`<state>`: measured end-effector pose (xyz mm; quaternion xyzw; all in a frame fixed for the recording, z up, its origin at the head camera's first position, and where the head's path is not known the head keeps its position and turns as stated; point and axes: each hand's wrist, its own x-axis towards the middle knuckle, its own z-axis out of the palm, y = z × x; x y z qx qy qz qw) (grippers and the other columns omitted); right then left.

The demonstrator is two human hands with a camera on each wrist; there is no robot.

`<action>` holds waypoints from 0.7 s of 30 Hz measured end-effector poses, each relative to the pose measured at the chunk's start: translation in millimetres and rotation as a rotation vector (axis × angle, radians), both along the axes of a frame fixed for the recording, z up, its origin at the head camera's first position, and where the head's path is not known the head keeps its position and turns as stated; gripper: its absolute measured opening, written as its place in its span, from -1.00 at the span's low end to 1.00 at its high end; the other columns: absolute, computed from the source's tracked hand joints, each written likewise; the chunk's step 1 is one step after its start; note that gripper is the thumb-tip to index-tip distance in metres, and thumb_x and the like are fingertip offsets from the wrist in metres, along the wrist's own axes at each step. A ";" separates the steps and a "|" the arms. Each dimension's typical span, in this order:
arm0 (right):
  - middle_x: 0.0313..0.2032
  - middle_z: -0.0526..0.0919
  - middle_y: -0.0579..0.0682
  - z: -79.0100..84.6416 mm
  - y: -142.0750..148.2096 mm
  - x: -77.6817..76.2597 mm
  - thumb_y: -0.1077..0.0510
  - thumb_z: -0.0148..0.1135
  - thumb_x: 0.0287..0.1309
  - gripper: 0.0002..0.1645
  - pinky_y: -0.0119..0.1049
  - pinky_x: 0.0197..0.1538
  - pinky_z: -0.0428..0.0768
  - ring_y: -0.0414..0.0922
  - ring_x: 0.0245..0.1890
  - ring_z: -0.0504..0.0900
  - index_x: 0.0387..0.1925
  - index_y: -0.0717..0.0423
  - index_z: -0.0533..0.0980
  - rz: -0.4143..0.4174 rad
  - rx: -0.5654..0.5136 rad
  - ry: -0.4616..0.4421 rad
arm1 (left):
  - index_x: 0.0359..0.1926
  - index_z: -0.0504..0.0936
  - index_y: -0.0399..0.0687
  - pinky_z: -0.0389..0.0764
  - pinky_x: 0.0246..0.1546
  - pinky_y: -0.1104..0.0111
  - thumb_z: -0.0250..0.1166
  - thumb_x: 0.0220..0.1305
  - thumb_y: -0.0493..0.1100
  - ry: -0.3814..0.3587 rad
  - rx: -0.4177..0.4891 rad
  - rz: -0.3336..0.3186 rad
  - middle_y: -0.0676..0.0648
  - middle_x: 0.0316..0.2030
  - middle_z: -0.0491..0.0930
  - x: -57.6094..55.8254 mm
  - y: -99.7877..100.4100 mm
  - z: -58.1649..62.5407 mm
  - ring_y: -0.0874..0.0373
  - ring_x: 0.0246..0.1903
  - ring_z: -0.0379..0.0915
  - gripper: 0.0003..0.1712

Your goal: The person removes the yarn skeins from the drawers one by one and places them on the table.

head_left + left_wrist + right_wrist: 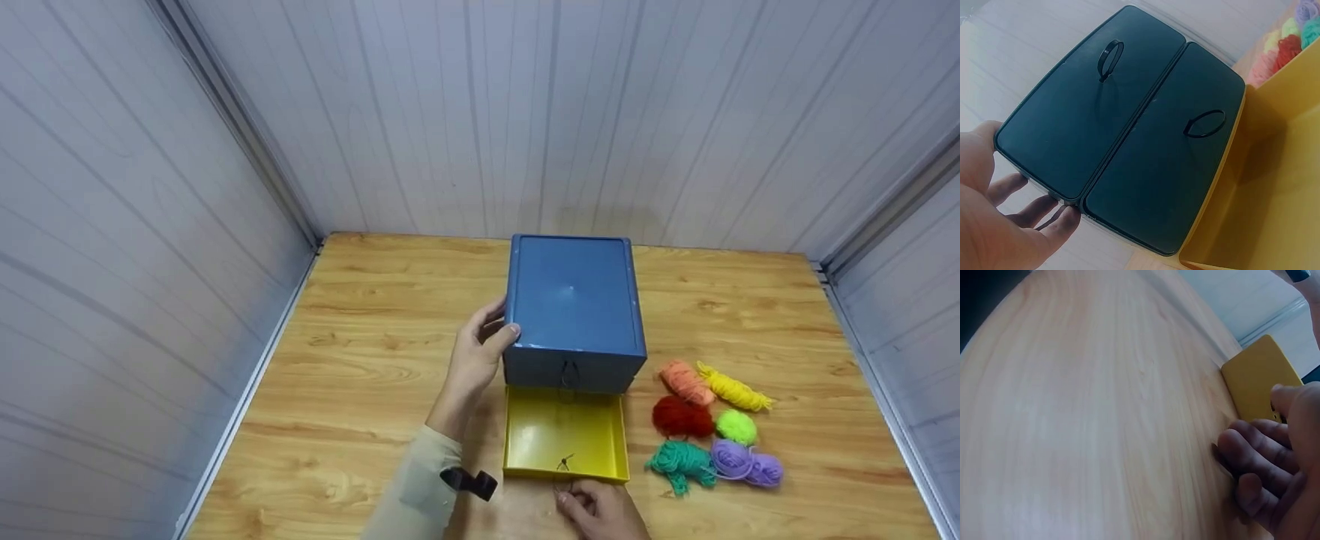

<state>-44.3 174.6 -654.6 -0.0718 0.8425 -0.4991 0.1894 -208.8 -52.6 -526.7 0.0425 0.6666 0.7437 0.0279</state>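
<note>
A blue drawer cabinet [574,292] stands on the table with its bottom yellow drawer [566,435] pulled out toward me. Two dark drawer fronts [1145,152] above it each carry a thin black loop [1110,59]. My left hand [480,349] holds the cabinet's left side, thumb over the top edge and fingers along the side. At the yellow drawer's front, my right hand [600,510] pinches its thin dark pull loop with thumb and fingers, the other fingers curled in. The loop's tied end [565,463] shows inside the drawer's front wall.
To the right of the drawer lie several yarn bundles: orange [686,381], yellow [735,386], dark red [682,418], bright green [737,427], teal [682,463] and purple [746,463]. Pale panel walls [450,120] enclose the wooden table [375,337] at the back and sides.
</note>
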 end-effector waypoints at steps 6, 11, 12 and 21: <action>-0.50 0.67 -0.17 1.6 -1.8 -0.6 -0.06 0.32 0.34 -0.71 -0.41 -0.46 0.48 -0.34 -0.55 0.50 -0.34 0.06 0.70 -0.015 0.001 -0.011 | 0.45 0.43 -0.15 0.54 0.27 0.14 0.31 0.35 -0.23 0.012 -0.003 0.000 -0.23 0.33 0.49 0.5 -0.2 0.2 -0.14 0.29 0.43 -0.35; -0.51 0.65 -0.17 4.5 -2.4 -3.5 -0.03 0.31 0.36 -0.72 -0.40 -0.49 0.47 -0.31 -0.57 0.49 -0.36 0.08 0.68 -0.047 0.016 -0.003 | 0.45 0.42 -0.14 0.53 0.28 0.14 0.30 0.36 -0.23 0.009 -0.004 -0.007 -0.22 0.33 0.48 1.0 -0.4 -0.7 -0.12 0.30 0.42 -0.35; -0.51 0.65 -0.16 5.3 -2.4 -4.6 -0.03 0.31 0.36 -0.72 -0.40 -0.49 0.48 -0.30 -0.56 0.49 -0.36 0.08 0.68 -0.057 0.019 -0.011 | 0.45 0.42 -0.14 0.53 0.28 0.15 0.30 0.36 -0.23 0.007 -0.003 -0.008 -0.21 0.34 0.48 1.1 -0.4 -1.1 -0.12 0.30 0.42 -0.35; -0.45 0.71 -0.14 14.0 -5.3 -18.9 -0.02 0.30 0.37 -0.76 -0.39 -0.43 0.53 -0.22 -0.48 0.57 -0.29 0.05 0.70 -0.145 0.043 -0.016 | 0.45 0.42 -0.16 0.52 0.29 0.16 0.32 0.36 -0.23 -0.013 0.003 0.002 -0.22 0.33 0.49 0.8 0.1 0.5 -0.12 0.30 0.42 -0.34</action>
